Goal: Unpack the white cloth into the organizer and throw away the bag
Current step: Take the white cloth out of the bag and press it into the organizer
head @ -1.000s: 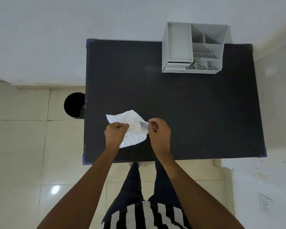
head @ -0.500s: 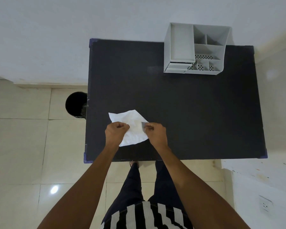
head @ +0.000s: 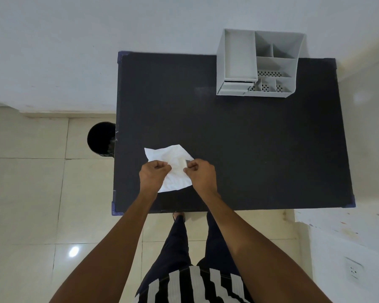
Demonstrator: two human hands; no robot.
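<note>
A white cloth inside a clear bag (head: 172, 165) lies on the near left part of the black table (head: 249, 149). My left hand (head: 153, 176) is closed on the packet's left side. My right hand (head: 202, 174) pinches its right edge, where a small grey flap shows. The two hands are close together over the packet and hide its middle. A white organizer (head: 258, 64) with several compartments stands at the table's far edge, well away from both hands.
A round black bin (head: 101, 138) stands on the tiled floor just left of the table's left edge. White walls run behind the table and to its right. My legs are at the near table edge.
My right hand has slid left along the packet, closer to my left hand. The left hand has stayed in place, and the packet remains on the table.
</note>
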